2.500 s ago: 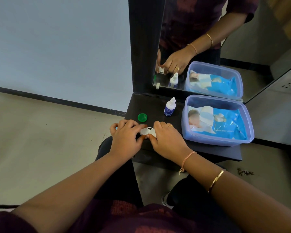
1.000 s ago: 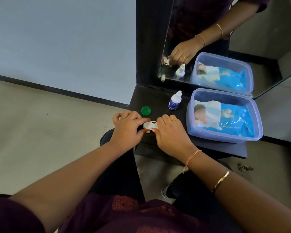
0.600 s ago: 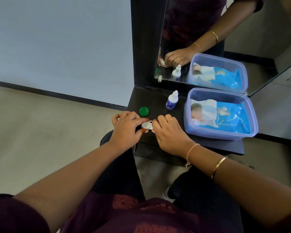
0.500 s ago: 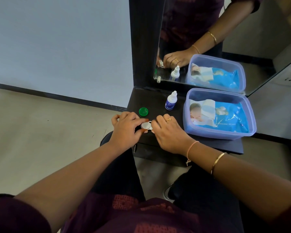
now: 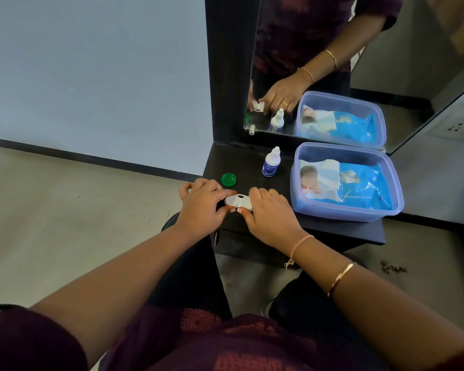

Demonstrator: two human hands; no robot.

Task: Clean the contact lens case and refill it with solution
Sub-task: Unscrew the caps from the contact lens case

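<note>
i'm on the opening step: my left hand and right hand both pinch the white case at the near edge of the shelf, the left fingertips on its round lid, and i think that lid is being unscrewed, though the fingers hide the thread. next i need that lid off and set down by the green cap, then the bottle for rinsing. against the earlier frames little differs: the grip and the case's spot match, and only my view has shifted.

A white lens case, green cap, blue-labelled white bottle and translucent lilac box sit on the black bench.
</note>
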